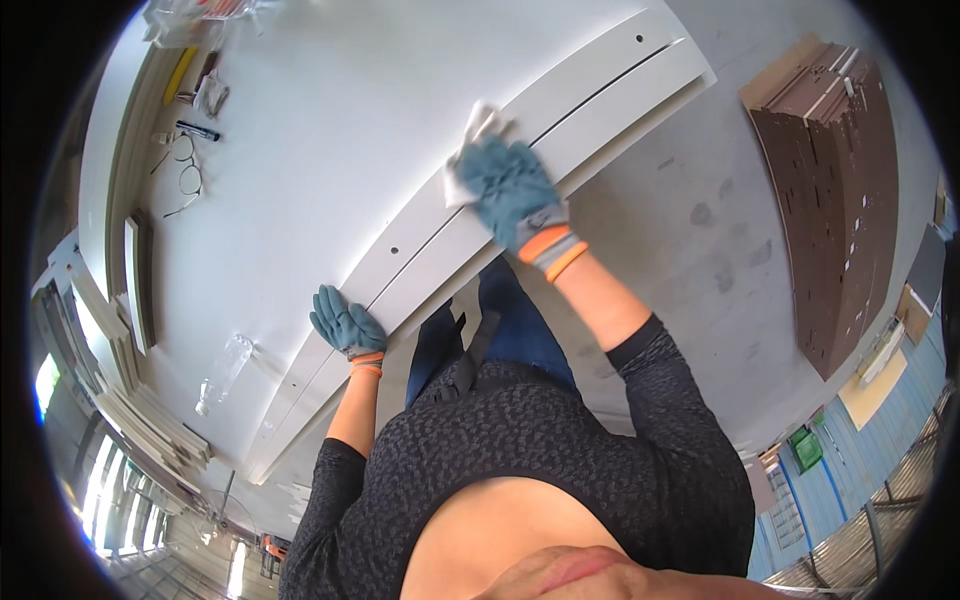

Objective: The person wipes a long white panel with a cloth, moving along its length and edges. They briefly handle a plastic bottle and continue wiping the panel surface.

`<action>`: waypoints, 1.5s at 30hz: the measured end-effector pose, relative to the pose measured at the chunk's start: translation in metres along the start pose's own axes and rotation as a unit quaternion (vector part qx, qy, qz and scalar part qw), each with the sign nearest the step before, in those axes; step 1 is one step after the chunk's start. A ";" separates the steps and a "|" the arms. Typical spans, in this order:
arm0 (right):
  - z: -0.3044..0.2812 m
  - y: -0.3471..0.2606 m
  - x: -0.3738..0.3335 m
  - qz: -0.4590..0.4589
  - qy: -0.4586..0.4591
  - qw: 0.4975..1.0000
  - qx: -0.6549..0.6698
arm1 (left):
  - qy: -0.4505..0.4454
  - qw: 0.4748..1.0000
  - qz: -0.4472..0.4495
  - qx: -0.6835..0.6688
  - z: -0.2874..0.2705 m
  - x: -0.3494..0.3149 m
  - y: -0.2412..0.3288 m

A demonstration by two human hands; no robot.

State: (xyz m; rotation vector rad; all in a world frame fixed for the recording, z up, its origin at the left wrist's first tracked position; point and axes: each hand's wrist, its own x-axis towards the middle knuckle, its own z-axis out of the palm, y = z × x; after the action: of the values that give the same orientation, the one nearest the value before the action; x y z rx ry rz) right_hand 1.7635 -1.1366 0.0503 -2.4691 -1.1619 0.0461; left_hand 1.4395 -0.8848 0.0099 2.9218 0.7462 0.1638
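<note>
**Gloved hands well apart on a long white board, the right one over a cloth**

Taking the picture as a clock face, a white board [425,218] runs from 8 o'clock to 1 o'clock along the near side of a pale tabletop [330,110]. At 9 o'clock, the person's left hand [345,322] lies flat with fingers spread, probably steadying the board. At 12 o'clock, the right hand [508,185] covers a white cloth [456,185], perhaps palm-down to spread its pressure. Glasses [190,180] and a dark pen [198,131] at 10 o'clock sit off the board, likely clear of the arms' reach.

The right hand is blurred and hides most of the cloth, so whether its fingers grip is impossible to tell. A dark line runs lengthwise: groove or seam between two pieces, unclear. A see-through bottle [228,370] lies faintly between 8 and 9 o'clock; clear plastic wrapping [200,20] at 11 is cut off.
</note>
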 end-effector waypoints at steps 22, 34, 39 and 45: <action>0.075 -0.139 -0.034 -0.061 -0.075 0.979 0.181 | -0.002 1.000 0.002 -0.012 0.001 0.006 -0.001; 0.045 0.091 0.029 0.017 0.130 0.990 -0.052 | 0.005 1.000 -0.011 -0.001 -0.002 -0.001 -0.001; -0.067 0.318 0.040 0.154 0.216 0.961 -0.080 | 0.010 1.000 0.004 -0.012 0.001 0.009 -0.002; -0.088 0.247 0.046 0.305 0.351 0.885 -0.018 | 0.007 1.000 -0.011 -0.010 0.003 0.000 -0.001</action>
State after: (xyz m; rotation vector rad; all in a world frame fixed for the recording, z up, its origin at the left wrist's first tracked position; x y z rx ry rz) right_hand 1.9916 -1.2737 0.0446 -2.4348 -0.0718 -0.6375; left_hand 1.4393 -0.8846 0.0067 2.8959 0.7750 0.1880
